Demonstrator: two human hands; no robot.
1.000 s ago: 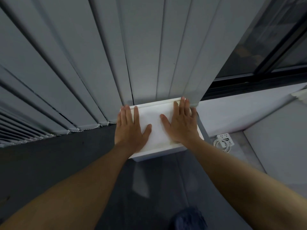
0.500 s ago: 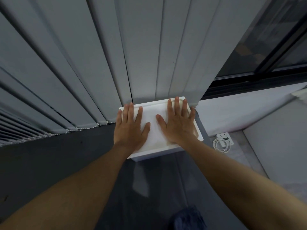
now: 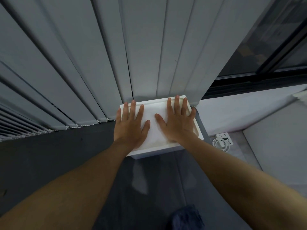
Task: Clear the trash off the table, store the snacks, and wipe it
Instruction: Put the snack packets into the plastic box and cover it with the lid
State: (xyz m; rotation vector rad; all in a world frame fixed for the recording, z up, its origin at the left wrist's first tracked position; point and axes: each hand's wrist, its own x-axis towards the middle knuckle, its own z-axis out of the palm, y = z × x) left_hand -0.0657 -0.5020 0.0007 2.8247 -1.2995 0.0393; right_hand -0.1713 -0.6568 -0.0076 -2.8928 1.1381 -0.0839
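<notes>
the white box (image 3: 152, 112) sits on the dark floor (image 3: 49, 155) tight against the blinds (image 3: 99, 63), with the left grip (image 3: 131, 127) and right grip (image 3: 177, 123) laid flat and unclenched on its top, seemingly pressing it closed over stored snacks.

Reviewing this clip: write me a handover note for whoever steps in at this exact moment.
Left hand: fingers straight, pressed flat on the lid of the white box.
Right hand: flat on the same lid, beside the left.
White box: on the dark floor, its back against the vertical blinds, lid on; contents hidden.
Done: the box is closed.
Left: nothing else of the job is in view, so clearing and wiping cannot be confirmed.
</notes>
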